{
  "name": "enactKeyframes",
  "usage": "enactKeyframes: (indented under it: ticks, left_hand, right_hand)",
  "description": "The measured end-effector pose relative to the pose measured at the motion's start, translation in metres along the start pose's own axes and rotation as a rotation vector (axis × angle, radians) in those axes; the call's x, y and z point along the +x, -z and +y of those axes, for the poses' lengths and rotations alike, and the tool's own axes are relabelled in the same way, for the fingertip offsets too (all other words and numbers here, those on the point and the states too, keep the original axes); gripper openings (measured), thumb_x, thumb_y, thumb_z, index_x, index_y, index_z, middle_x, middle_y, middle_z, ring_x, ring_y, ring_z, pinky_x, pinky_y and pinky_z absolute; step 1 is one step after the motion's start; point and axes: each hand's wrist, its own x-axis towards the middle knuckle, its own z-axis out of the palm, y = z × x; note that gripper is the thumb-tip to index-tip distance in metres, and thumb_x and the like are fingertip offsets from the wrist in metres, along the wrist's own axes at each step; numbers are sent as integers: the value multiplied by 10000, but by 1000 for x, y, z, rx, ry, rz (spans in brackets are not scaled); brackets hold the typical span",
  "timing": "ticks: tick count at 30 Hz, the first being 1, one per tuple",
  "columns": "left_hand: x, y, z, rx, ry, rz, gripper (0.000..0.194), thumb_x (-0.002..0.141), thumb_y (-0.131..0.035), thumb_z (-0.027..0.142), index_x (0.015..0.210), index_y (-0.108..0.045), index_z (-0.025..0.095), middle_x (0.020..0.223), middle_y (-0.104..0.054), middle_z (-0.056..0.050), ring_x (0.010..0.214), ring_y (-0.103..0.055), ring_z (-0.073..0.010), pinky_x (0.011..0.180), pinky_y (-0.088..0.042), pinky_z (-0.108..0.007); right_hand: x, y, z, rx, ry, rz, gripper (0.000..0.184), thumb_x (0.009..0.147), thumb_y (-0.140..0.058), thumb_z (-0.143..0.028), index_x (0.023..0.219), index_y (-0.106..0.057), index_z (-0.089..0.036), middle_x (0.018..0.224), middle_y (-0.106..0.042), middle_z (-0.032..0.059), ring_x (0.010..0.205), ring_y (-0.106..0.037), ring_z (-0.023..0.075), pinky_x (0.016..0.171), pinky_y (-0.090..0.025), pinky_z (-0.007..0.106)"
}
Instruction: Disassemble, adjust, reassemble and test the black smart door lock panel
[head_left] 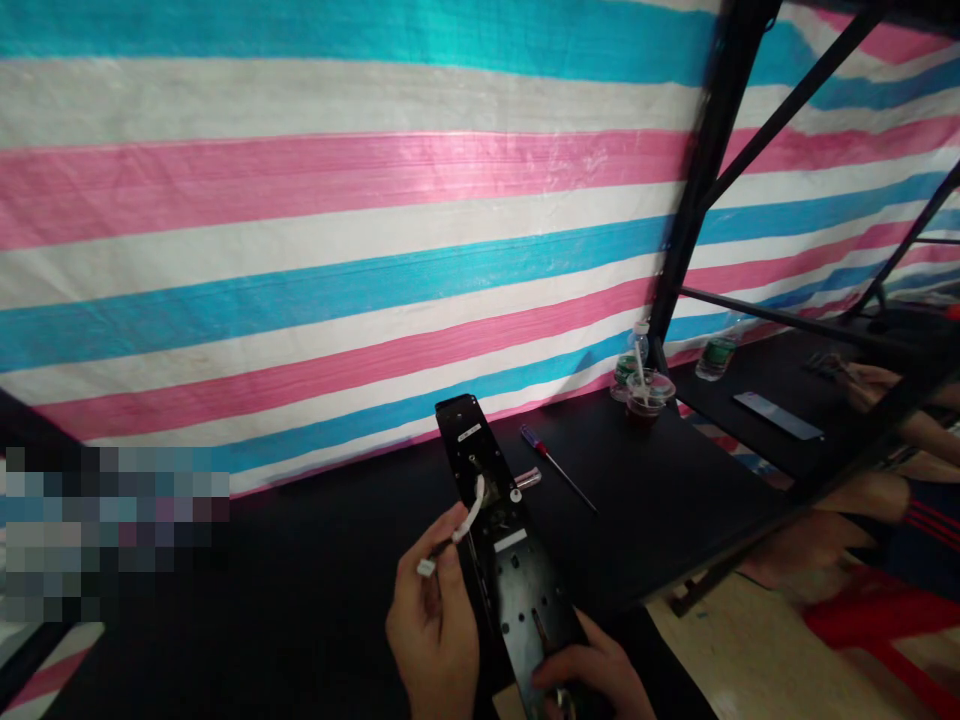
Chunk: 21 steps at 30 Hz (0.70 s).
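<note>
A long black device (525, 580) with screw holes, small white labels and an opening near its middle lies tilted across the front of the table. A white cable (472, 515) comes out of that opening. My left hand (439, 630) pinches this cable left of the device, and a small white connector (426, 568) sticks out past the fingers. My right hand (600, 665) grips the near end of the device, its fingers bent over the lower edge. A screwdriver (566, 472) with a purple and red handle lies on the table to the right.
By the screwdriver is a small clear pinkish object (528, 479). A lidded drink cup (649, 393) and a bottle (624, 375) stand at the back right. Beyond the black metal frame (694, 190), another person's hands work near a flat panel (778, 416). A striped sheet (337, 270) hangs behind.
</note>
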Motion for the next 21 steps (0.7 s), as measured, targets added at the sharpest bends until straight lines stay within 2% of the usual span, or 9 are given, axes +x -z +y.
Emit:
enactKeyframes:
  ticks: [2,5,8,10,12,13,15,18,21]
  left_hand:
    - [-21,-1,-5,6,55,60,245,911,-597,381,1030,-660,176,1050,-762,-98,972,-730,-215,836,-584,-310]
    - [-53,-4,-13,13,122,87,234,904,-608,362,1043,-670,185,1113,-750,-104,1041,-711,-227,886,-577,-337]
    - [-71,-5,-27,36,82,8,206,910,-590,341,1030,-694,210,1187,-726,-103,1116,-682,-243,957,-550,-374]
    - [-72,-4,-41,125,41,-83,223,899,-592,348,1046,-708,227,1318,-660,-105,1224,-620,-269,1042,-495,-420]
    - [-67,-2,-58,233,65,-129,392,856,-639,357,1230,-649,239,1512,-490,-105,1388,-463,-308,1137,-394,-479]
    - [-63,-2,-66,271,120,-150,566,829,-668,362,1368,-551,236,1571,-404,-115,1438,-387,-322,1161,-354,-499]
    - [-55,-2,-80,246,278,-226,819,825,-667,391,1537,-310,201,1583,-371,-156,1444,-376,-322,1157,-362,-487]
    - [-51,-4,-90,100,410,-335,797,918,-535,471,1573,-199,163,1547,-431,-163,1410,-434,-287,1115,-430,-394]
    - [-54,-6,-92,59,414,-370,718,969,-442,495,1573,-214,183,1580,-390,-123,1440,-387,-253,1143,-395,-351]
  right_hand:
    - [17,-6,10,-17,122,25,169,705,-691,-195,849,-761,-251,890,-682,48,705,-638,164,620,-515,249]
    - [40,-13,24,-97,195,53,220,705,-636,-105,863,-725,-230,879,-671,47,764,-646,173,660,-515,253]
    - [50,-16,37,-200,248,24,264,727,-639,-108,942,-715,-240,956,-675,66,863,-646,204,734,-524,294]
    - [49,-16,45,-260,290,5,325,755,-638,-123,1045,-703,-253,1042,-669,86,952,-634,228,794,-524,329]
    - [47,-16,52,-310,332,-6,368,756,-642,-127,1096,-689,-257,1088,-656,97,1002,-619,244,830,-515,357]
    - [46,-16,54,-335,353,-8,376,745,-646,-123,1095,-687,-256,1091,-652,98,1010,-614,250,835,-509,366]
    - [46,-16,58,-387,392,-17,414,719,-641,-102,1101,-687,-253,1080,-648,95,995,-613,251,831,-498,379]
    - [46,-17,59,-491,402,-46,552,691,-632,-71,1200,-665,-281,1134,-633,93,1053,-594,269,871,-480,420]
    - [45,-19,59,-609,378,-68,666,686,-662,-89,1309,-609,-321,1294,-583,99,1260,-492,333,970,-439,493]
